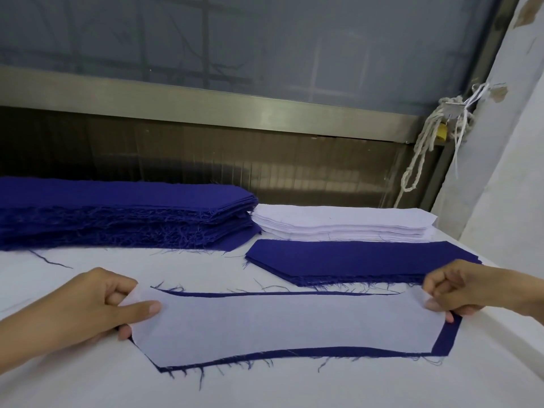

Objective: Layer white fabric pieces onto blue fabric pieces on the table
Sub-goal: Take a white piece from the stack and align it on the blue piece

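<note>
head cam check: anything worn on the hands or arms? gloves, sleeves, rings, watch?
Nothing worn: left hand and right hand are bare, no gloves, rings or bands visible. Both left forearm and right forearm run bare to the frame edge, no sleeve or watch in view. Nails short, unpainted.

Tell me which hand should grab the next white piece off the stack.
Right, probably. The white stack lies back right, just beyond the right hand, past the small blue pile. The left hand pinches the laid white piece at its opposite end, farther from the stack.
</note>
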